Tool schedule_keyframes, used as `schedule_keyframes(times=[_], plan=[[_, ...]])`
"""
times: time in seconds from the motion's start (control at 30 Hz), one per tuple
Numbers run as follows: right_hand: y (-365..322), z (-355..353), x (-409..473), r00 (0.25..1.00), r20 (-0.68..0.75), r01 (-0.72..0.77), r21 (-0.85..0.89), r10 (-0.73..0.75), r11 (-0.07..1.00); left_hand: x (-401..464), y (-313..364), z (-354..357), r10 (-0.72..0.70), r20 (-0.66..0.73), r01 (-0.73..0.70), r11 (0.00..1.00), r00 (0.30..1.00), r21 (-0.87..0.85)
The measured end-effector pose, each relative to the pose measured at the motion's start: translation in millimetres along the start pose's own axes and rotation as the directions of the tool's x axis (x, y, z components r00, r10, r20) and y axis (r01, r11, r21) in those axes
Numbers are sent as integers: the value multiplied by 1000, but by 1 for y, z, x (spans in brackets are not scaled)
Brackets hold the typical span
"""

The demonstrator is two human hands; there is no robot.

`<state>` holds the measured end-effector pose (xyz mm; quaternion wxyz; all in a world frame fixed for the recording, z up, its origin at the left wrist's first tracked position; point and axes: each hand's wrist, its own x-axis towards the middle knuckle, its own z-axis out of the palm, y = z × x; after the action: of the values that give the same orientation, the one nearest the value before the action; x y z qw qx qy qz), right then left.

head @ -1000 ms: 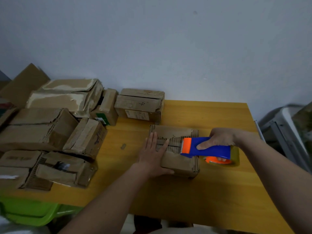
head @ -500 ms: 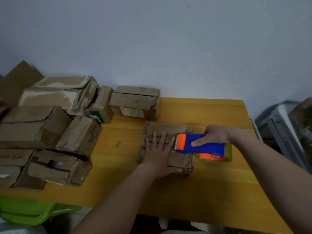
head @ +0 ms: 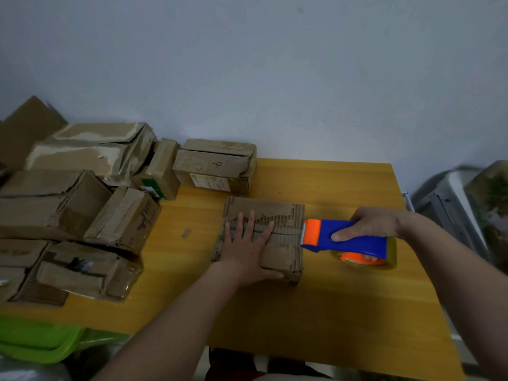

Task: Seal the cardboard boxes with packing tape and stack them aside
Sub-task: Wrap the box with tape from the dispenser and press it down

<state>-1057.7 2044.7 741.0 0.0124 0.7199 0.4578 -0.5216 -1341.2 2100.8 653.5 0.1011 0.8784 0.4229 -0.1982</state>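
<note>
- Two bare hands work at one cardboard box [head: 275, 243] lying near the middle of the yellow wooden worktop [head: 343, 312].
- Left hand [head: 247, 251]: its grip is wide, with straight, spread fingers [head: 241, 224] lying flat on the top of the box across the seam between its flaps and the thumb [head: 270, 275] at the near edge. It clasps nothing; it only presses down.
- Right hand [head: 371, 224]: its grip is closed round the blue handle of the tape dispenser [head: 349, 237], the thumb laid along the blue side and the fingers curled over the top.
- The dispenser's orange head with its toothed edge sits right at the right end of the box, level with the seam. Its roll of clear tape [head: 365, 257], on an orange hub, hangs under the handle just beside the box and above the worktop.
- The top of the box is worn, with its corrugation showing in torn strips.
- Writing: a box at the back by the wall [head: 214, 166] bears a handwritten "4" on top and a white printed label on its front, too small to read. A tilted box in the left pile [head: 123, 218] carries purple scrawl that cannot be made out.
- More battered boxes lie heaped along the left edge of the worktop, well apart from the hands.
- A small scrap [head: 187, 233] lies on the worktop between the pile and the pressed box.
</note>
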Motion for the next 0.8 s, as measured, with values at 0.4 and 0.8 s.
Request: schedule_keyframes(times=[0.4,0.8], plan=[[-8,22,18,998,16,55,119,-57,991,0,5,-15,66,-21,-65,997,998,44],[2,11,19,996,79,39,116,-49,992,20,39,-4,73,-75,-75,997,995,-26]])
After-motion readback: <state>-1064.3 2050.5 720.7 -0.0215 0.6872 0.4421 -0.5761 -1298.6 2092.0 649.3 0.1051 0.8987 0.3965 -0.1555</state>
